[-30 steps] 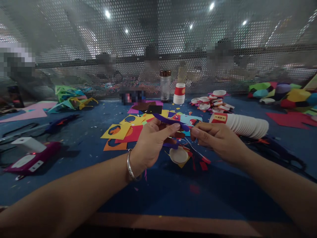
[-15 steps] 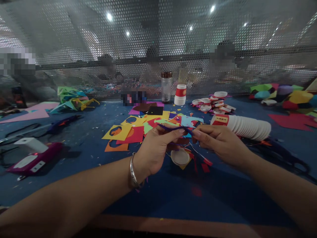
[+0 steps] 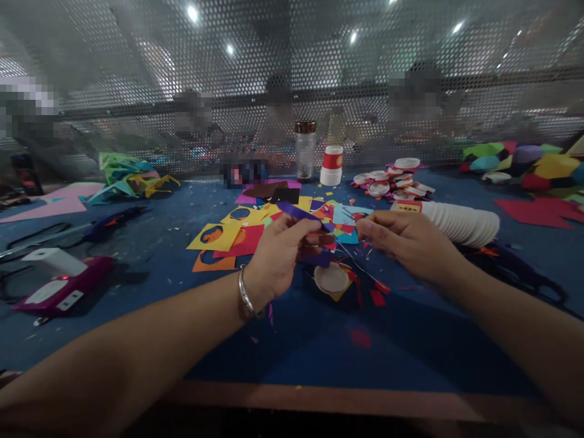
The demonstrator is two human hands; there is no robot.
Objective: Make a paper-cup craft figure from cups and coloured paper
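My left hand (image 3: 277, 254), with a silver bangle at the wrist, pinches a curled purple paper strip (image 3: 297, 212) between thumb and fingers. To its right, my right hand (image 3: 408, 246) is closed in a pinch, apart from the strip. Thin dark tips show near its fingertips, too small to name. Below the hands, a round whitish cup base (image 3: 331, 278) lies on the blue table over yellow and red scraps. A thin pale strand (image 3: 356, 263) runs beside it to a red scrap (image 3: 382, 287).
Cut sheets of coloured paper (image 3: 239, 243) spread beyond my left hand. Stacked paper cups (image 3: 460, 224) lie at the right; more cups (image 3: 332, 165) stand by a glass bottle (image 3: 305, 155). A magenta power strip (image 3: 68, 286) sits left, a dark glue gun (image 3: 524, 277) right.
The purple strip, earlier stretched between both hands, is now held by my left hand alone. My right hand has separated from it slightly, and the strip stands curled up.
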